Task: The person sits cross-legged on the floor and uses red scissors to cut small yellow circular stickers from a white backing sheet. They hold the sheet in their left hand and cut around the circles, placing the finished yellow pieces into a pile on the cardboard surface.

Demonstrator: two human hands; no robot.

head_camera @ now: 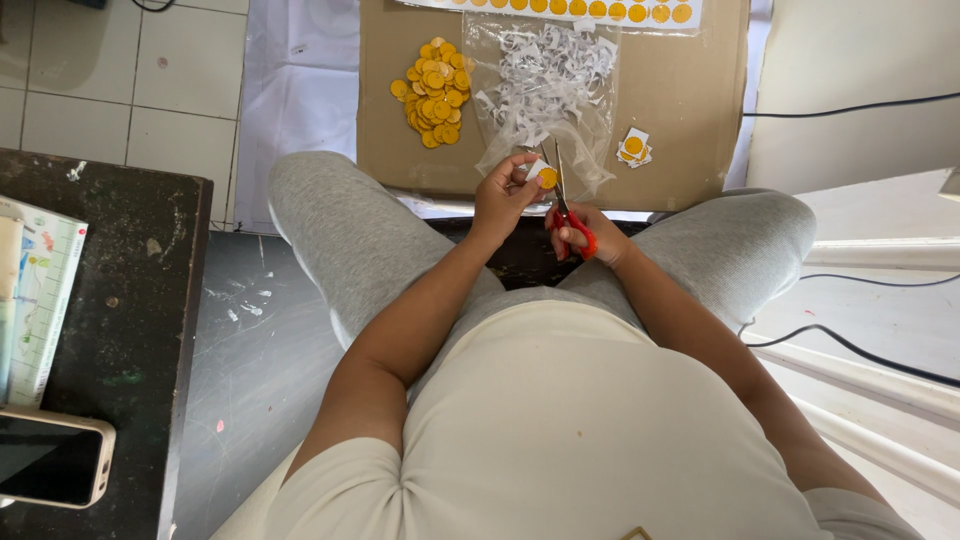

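Note:
My left hand (pixel 503 193) pinches a small piece of paper with a yellow round sticker (pixel 546 178) on it. My right hand (pixel 585 232) grips red-handled scissors (pixel 566 208), whose blades point up beside the sticker. Both hands are above my lap, at the near edge of a brown cardboard sheet (pixel 680 95). On the cardboard lie a pile of cut yellow discs (pixel 435 92), a clear plastic bag of white paper scraps (pixel 546 85), and a few small squares with yellow dots (pixel 633 148). A strip of uncut yellow stickers (pixel 590 9) lies at the far edge.
A dark table (pixel 120 300) stands at my left with a phone (pixel 50 458) and a printed booklet (pixel 35 295) on it. Black cables (pixel 850 345) run across the floor at the right. White sheeting (pixel 295 90) lies under the cardboard.

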